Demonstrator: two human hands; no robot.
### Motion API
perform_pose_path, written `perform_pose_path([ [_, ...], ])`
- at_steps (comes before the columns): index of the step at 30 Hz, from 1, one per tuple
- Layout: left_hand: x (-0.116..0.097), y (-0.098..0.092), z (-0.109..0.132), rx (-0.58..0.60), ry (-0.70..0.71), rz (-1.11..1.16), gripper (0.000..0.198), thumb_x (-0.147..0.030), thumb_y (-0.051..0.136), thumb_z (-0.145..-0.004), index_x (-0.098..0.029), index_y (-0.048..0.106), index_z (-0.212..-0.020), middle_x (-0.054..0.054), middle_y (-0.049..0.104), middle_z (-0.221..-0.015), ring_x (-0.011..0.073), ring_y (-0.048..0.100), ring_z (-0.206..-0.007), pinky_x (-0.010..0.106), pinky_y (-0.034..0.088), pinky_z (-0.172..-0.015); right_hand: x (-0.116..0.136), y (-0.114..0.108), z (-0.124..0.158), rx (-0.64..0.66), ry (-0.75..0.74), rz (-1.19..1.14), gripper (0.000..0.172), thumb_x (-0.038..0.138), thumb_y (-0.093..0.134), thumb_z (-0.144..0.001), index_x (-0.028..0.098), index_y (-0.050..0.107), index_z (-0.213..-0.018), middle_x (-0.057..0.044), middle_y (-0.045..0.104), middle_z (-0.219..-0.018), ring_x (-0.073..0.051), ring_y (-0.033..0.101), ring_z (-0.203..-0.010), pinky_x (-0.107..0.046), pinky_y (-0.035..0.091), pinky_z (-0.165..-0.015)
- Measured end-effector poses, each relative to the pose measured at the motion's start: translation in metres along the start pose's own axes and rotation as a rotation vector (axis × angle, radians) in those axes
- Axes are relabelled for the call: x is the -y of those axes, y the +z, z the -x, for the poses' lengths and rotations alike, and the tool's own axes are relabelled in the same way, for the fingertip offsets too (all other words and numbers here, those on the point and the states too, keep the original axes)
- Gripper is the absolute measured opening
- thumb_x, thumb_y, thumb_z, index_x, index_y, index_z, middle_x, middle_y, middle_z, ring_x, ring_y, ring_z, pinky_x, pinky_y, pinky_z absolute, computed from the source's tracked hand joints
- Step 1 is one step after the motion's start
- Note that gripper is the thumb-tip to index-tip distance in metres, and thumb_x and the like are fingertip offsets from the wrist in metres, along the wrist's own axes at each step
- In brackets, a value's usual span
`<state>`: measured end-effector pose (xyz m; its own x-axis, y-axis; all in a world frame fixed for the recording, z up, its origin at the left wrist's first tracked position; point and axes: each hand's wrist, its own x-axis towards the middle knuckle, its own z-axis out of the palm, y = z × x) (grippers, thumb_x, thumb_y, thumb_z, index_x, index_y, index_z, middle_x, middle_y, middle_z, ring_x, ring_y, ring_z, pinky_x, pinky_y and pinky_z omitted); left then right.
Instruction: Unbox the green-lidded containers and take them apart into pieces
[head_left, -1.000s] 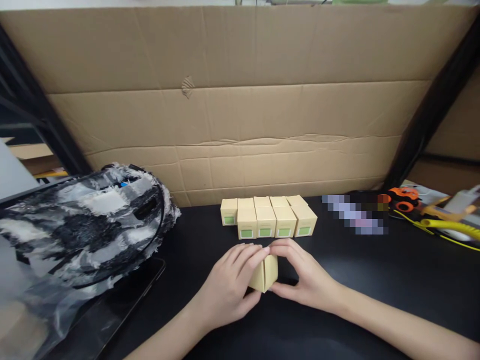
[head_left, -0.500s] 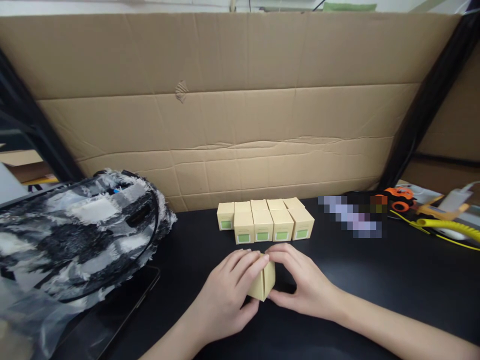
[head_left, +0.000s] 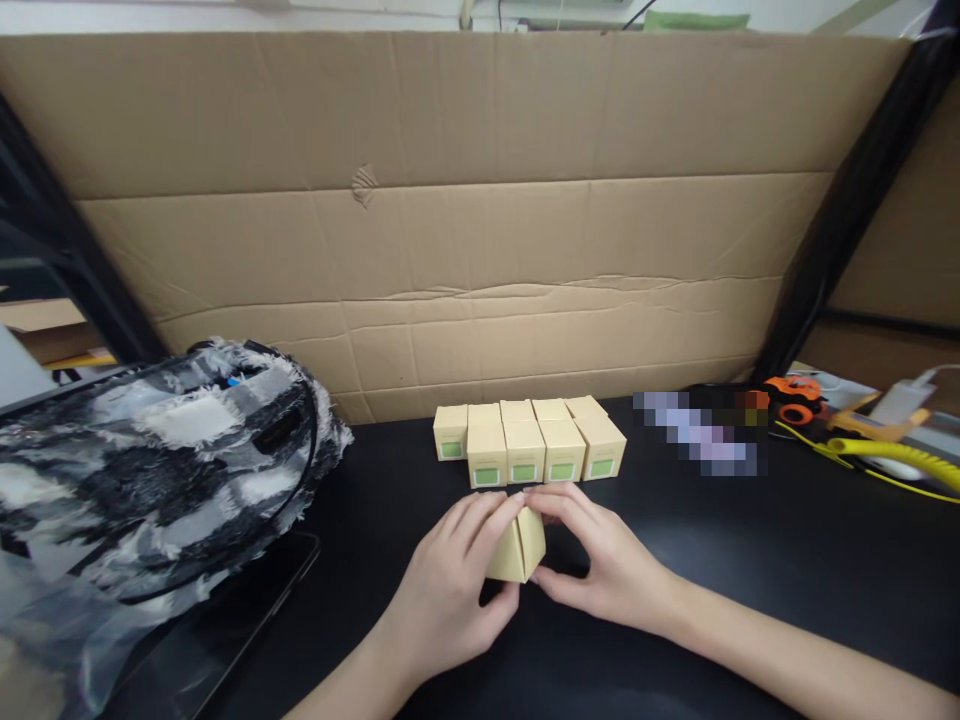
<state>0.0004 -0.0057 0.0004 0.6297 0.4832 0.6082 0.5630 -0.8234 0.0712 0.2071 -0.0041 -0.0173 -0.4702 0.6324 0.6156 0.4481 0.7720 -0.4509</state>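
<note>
Tan small box (head_left: 516,546) – left hand (head_left: 450,590), right hand (head_left: 607,570) gripping it, black table (head_left: 787,560)

The left hand (head_left: 457,580) comes in from seven o'clock on a bare forearm, palm down, fingers (head_left: 491,520) curled and pointing toward one o'clock. The right hand (head_left: 600,565) enters from four o'clock, forearm bare, its fingers arched toward ten o'clock. The fingertips of both hands meet at centre, thumbs tucked low beneath them.
</note>
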Motion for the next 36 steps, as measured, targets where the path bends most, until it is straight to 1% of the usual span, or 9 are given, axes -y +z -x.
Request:
perform_pose_path([
  [7,-0.003,-0.001,0.001,-0.003,-0.005,0.001,0.06,-0.008,0.052,-0.074,-0.015,0.037,-0.132,0.013,0.059,-0.115,0.0259,0.056,-0.107,0.041,0.054,-0.088,0.002,0.0,-0.001,-0.011,-0.016,0.066,0.058,0.009,0.057,-0.071,0.025,0.041,-0.124,-0.008,0.058,-0.118,-0.016,0.065,-0.082,-0.029,0.057,-0.07],
  [12,-0.004,-0.004,0.001,0.02,0.037,-0.038,0.062,-0.007,0.05,-0.076,-0.015,0.033,-0.135,0.013,0.058,-0.111,0.0269,0.057,-0.101,0.041,0.056,-0.081,0.002,-0.001,0.003,-0.087,-0.159,0.323,0.045,0.017,0.058,-0.076,0.022,0.044,-0.119,-0.012,0.065,-0.108,-0.023,0.067,-0.093,-0.033,0.057,-0.07],
  [17,0.003,-0.007,0.003,0.039,-0.128,-0.008,0.062,-0.008,0.055,-0.071,-0.021,0.035,-0.128,0.011,0.054,-0.108,0.027,0.058,-0.096,0.038,0.058,-0.067,0.006,-0.006,0.005,-0.194,-0.253,0.27,0.024,0.026,0.058,-0.081,0.024,0.046,-0.102,-0.006,0.065,-0.086,-0.019,0.066,-0.071,-0.029,0.054,-0.058],
  [19,0.006,-0.005,0.004,0.021,-0.161,0.03,0.054,-0.008,0.055,-0.07,-0.021,0.037,-0.119,0.011,0.051,-0.11,0.0269,0.058,-0.097,0.039,0.058,-0.066,0.008,-0.01,0.005,-0.138,-0.262,0.13,0.019,0.031,0.054,-0.085,0.025,0.045,-0.101,-0.003,0.063,-0.078,-0.018,0.064,-0.066,-0.028,0.053,-0.056],
  [21,0.009,-0.001,0.006,-0.041,-0.109,0.073,0.046,-0.007,0.054,-0.072,-0.021,0.035,-0.112,0.012,0.05,-0.114,0.0264,0.058,-0.099,0.04,0.058,-0.068,0.01,-0.014,0.004,-0.058,-0.242,0.06,0.021,0.02,0.045,-0.089,0.025,0.045,-0.11,-0.003,0.066,-0.081,-0.017,0.065,-0.07,-0.027,0.053,-0.06],
  [24,0.012,0.002,0.006,-0.116,0.011,0.074,0.042,-0.002,0.049,-0.074,-0.02,0.032,-0.107,0.014,0.049,-0.118,0.0249,0.057,-0.104,0.041,0.056,-0.076,0.008,-0.021,0.001,0.099,-0.335,0.245,0.046,0.006,0.039,-0.086,0.024,0.04,-0.129,-0.009,0.068,-0.114,-0.018,0.068,-0.082,-0.028,0.053,-0.066],
  [26,0.013,0.0,0.004,-0.114,0.06,0.015,0.041,0.0,0.046,-0.073,-0.018,0.035,-0.108,0.015,0.051,-0.117,0.025,0.056,-0.106,0.043,0.056,-0.081,0.006,-0.023,-0.002,0.198,-0.394,0.401,0.047,0.01,0.041,-0.085,0.022,0.043,-0.13,-0.01,0.066,-0.121,-0.02,0.069,-0.078,-0.03,0.051,-0.061],
  [31,0.011,-0.008,-0.006,-0.087,0.146,-0.234,0.026,0.002,0.042,-0.076,-0.017,0.048,-0.093,0.014,0.055,-0.116,0.0281,0.054,-0.112,0.048,0.052,-0.092,0.005,-0.021,-0.007,0.155,-0.09,0.363,0.036,0.014,0.039,-0.088,0.02,0.059,-0.117,-0.005,0.069,-0.085,-0.016,0.065,-0.063,-0.027,0.05,-0.056],
  [36,0.006,-0.007,-0.008,-0.09,0.191,-0.294,0.022,0.0,0.04,-0.081,-0.015,0.051,-0.092,0.015,0.057,-0.117,0.0268,0.054,-0.113,0.047,0.051,-0.095,0.009,-0.018,-0.007,0.07,-0.157,0.488,0.033,0.025,0.046,-0.089,0.022,0.062,-0.119,-0.005,0.065,-0.08,-0.017,0.061,-0.059,-0.028,0.049,-0.057],
])
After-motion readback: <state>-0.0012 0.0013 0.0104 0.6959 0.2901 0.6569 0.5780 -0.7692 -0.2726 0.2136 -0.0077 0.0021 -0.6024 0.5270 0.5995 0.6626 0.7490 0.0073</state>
